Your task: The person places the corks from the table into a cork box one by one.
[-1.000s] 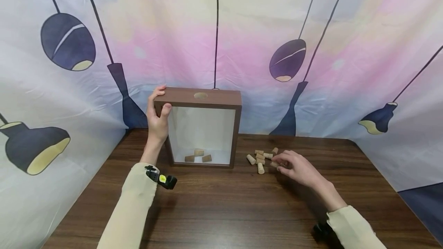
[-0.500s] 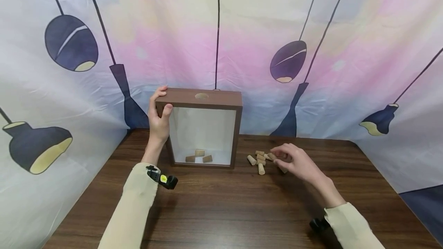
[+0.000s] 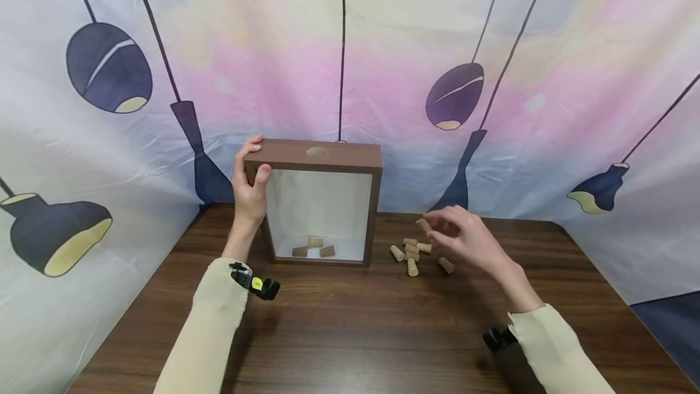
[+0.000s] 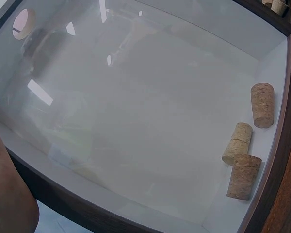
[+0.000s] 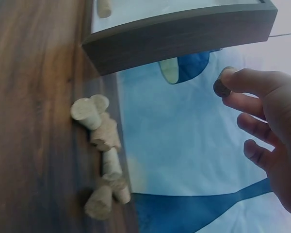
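Observation:
In the head view my left hand (image 3: 249, 192) grips the upper left corner of an upright brown shadow box (image 3: 375, 211), thumb on its front and fingers over the top. A round hole (image 3: 318, 151) opens in the box's top side. Behind the clear front, three cork stoppers (image 4: 244, 177) lie on the box's white floor. My right hand (image 3: 469, 239) pinches one cork (image 3: 423, 225) between thumb and fingertips, raised above the table behind the loose corks. In the right wrist view only the dark end of that held cork (image 5: 221, 88) shows; the other fingers are loosely bent.
Several loose corks (image 3: 412, 255) lie clustered on the dark wood table (image 3: 350, 327) to the right of the box. One more cork (image 3: 446, 265) lies apart, nearer my right wrist. A printed cloth with lamp shapes (image 3: 394, 47) hangs behind the table.
My right hand has picked a cork up from the right of the cluster and lifted it. Another cork there has shifted right, away from the cluster. My left hand keeps its grip on the box.

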Action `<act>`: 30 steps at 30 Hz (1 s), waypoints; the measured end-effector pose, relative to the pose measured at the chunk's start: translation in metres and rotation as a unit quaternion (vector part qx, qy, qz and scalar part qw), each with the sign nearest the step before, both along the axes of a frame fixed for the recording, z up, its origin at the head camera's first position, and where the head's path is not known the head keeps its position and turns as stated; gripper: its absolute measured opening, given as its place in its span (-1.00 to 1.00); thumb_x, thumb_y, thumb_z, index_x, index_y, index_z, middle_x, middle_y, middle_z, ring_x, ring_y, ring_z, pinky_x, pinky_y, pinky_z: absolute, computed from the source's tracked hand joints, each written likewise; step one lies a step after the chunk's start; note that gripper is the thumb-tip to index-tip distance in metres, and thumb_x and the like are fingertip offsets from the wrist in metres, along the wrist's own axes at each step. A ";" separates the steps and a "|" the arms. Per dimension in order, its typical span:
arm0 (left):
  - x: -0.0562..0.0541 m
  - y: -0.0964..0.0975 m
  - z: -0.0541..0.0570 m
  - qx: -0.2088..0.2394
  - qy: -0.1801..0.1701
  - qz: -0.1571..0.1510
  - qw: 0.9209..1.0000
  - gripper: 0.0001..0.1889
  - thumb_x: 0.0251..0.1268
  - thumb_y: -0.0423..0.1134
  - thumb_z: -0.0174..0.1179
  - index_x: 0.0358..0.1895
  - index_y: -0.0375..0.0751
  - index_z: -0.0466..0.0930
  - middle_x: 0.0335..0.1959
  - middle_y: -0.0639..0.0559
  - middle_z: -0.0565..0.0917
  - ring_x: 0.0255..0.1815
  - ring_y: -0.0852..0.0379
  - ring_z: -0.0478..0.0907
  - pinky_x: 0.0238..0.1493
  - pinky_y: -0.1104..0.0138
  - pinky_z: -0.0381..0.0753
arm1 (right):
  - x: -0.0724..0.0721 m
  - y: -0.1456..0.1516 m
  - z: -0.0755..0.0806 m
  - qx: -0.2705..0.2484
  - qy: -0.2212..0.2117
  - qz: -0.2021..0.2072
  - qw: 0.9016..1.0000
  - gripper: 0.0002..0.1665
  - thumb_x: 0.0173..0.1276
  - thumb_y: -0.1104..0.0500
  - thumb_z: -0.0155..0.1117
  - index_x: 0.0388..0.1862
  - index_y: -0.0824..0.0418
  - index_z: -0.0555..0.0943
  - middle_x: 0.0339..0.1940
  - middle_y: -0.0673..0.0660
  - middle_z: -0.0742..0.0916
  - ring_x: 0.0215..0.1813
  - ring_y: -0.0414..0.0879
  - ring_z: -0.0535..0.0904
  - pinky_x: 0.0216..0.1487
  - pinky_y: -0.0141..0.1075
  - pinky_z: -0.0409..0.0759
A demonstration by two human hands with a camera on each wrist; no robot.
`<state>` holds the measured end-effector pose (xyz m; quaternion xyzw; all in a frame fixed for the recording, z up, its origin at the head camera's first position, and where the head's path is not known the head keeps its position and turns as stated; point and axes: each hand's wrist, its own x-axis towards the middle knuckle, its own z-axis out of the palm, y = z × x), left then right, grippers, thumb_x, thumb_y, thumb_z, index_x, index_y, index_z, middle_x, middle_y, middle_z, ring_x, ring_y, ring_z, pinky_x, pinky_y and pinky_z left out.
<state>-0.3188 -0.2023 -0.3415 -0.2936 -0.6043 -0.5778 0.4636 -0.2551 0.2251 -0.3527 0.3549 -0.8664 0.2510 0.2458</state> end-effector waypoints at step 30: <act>0.022 0.009 0.014 0.002 -0.007 -0.007 1.000 -0.31 0.43 0.11 0.15 0.14 -0.58 0.30 0.34 -0.44 0.34 0.50 -0.06 0.23 0.51 0.16 0.07 | -0.007 -0.038 0.090 -0.025 0.095 0.049 0.994 -0.59 0.15 0.26 0.54 0.01 0.14 0.73 -0.23 0.01 0.78 -0.26 -0.17 0.49 -0.25 -0.44 0.40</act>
